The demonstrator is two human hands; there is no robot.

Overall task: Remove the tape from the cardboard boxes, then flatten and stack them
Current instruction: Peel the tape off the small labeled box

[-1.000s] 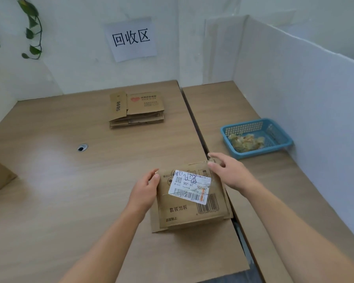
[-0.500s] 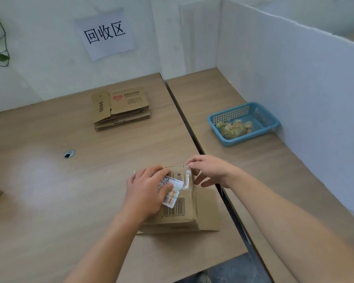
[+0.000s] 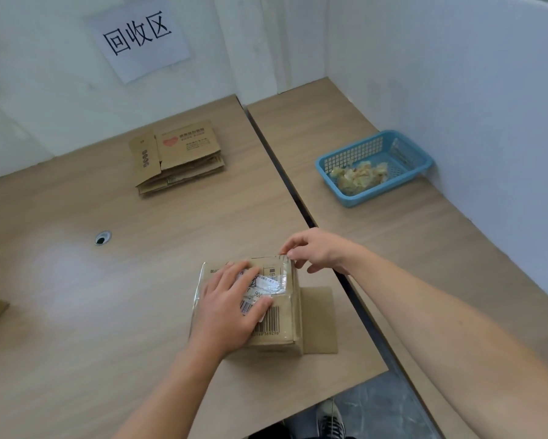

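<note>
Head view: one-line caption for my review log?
Left hand presses flat on a taped cardboard box while the right hand pinches the tape at its far corner.

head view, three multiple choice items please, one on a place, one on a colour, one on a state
1. The stack of flattened boxes lies: A) on the far part of the left table, B) on the right table, C) on the floor.
2. The basket is: A) red, B) blue, C) black.
3. The left hand is: A) raised clear, B) holding the basket, C) pressed flat on the box.
Key: 1 A, it lies below the wall sign; 2 B, its mesh walls are blue; 3 C, straight fingers cover the label.
</note>
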